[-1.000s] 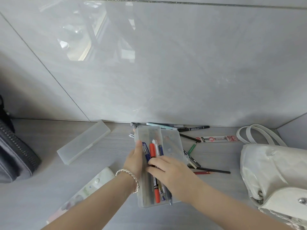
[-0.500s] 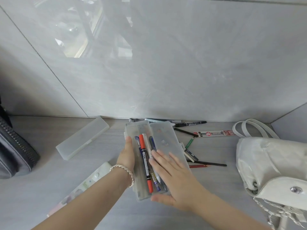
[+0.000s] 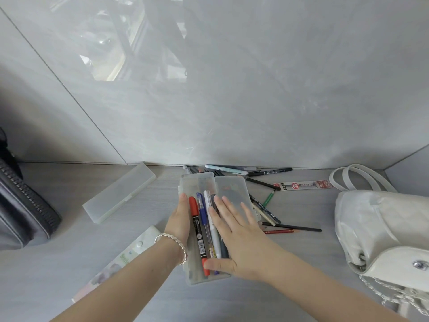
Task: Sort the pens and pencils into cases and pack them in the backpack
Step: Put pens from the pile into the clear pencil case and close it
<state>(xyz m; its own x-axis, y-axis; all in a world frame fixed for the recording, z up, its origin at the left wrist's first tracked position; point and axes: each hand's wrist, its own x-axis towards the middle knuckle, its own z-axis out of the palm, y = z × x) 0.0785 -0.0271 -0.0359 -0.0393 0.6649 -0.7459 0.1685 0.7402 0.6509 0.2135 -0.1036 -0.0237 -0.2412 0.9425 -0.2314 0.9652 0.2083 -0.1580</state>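
An open frosted plastic case (image 3: 196,184) lies in the middle of the table with several pens (image 3: 201,231) in it, red, blue and white among them. Its lid (image 3: 232,189) is hinged open to the right. My left hand (image 3: 180,219) holds the case's left side, thumb on its rim. My right hand (image 3: 234,235) lies flat with straight fingers on the pens and the lid. Loose pens and pencils (image 3: 267,205) are scattered behind and to the right. A white backpack (image 3: 380,228) stands at the right.
A second frosted case (image 3: 119,195), closed, lies at the left. A patterned flat pouch (image 3: 120,261) lies under my left forearm. A dark grey bag (image 3: 21,212) sits at the far left edge. A packet of refills (image 3: 304,185) lies near the wall.
My right hand has opened from curled fingers on the pens to a flat palm spread over the pens and the lid. The left hand has stayed on the case's side.
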